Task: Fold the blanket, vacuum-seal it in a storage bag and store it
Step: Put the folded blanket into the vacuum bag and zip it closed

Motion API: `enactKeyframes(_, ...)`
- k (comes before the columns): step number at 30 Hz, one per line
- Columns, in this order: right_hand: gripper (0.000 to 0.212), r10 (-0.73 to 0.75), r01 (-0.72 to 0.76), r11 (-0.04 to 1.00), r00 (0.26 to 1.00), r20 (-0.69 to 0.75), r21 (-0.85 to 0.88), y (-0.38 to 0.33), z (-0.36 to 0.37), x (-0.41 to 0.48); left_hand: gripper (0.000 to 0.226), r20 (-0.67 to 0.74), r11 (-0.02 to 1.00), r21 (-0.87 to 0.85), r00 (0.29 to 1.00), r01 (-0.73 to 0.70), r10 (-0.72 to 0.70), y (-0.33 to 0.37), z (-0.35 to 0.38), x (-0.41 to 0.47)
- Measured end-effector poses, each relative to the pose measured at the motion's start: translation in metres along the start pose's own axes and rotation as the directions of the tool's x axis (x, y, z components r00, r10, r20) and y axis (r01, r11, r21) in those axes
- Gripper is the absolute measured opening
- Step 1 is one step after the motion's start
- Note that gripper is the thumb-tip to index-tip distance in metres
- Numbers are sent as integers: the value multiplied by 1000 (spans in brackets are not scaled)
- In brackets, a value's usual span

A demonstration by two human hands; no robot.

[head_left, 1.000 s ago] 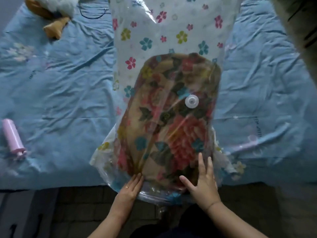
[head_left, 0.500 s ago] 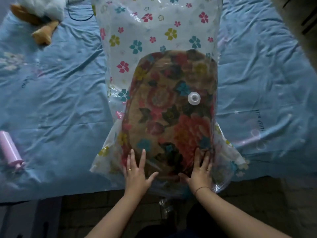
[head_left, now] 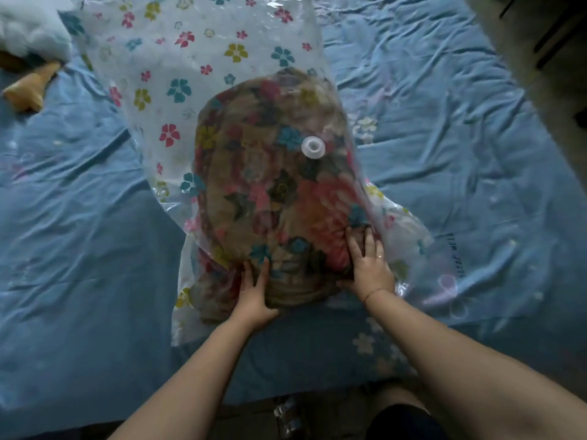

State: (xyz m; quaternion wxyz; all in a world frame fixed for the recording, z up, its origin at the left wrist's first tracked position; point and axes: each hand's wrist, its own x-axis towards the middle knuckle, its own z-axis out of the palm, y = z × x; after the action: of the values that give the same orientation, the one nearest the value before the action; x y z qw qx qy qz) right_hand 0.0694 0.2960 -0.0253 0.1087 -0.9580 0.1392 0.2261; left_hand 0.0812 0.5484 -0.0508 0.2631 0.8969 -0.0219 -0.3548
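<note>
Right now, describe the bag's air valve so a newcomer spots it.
On the blue bedsheet lies a clear flower-printed plastic storage bag holding a brown floral blanket. On the blanket's upper right sits the valve: a round translucent white ring, the only unpatterned thing on it.

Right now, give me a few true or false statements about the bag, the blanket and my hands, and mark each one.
1. The floral blanket is inside the clear storage bag. True.
2. The round valve sits on the bag's top face, over the blanket. True.
3. The left hand is lifted clear of the bag. False: it rests on the near end of the bundle with its fingers straight.
4. The right hand grips the valve. False: it lies flat on the near right part of the bundle, well short of the valve.
5. The bag lies on a blue sheet. True.
</note>
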Motion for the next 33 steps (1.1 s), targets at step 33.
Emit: enactKeyframes(33, 100, -43, 62, 996, 966, 254, -67, 33, -40, 31, 135, -118, 626, -759, 908, 177, -401, -19, -36, 57)
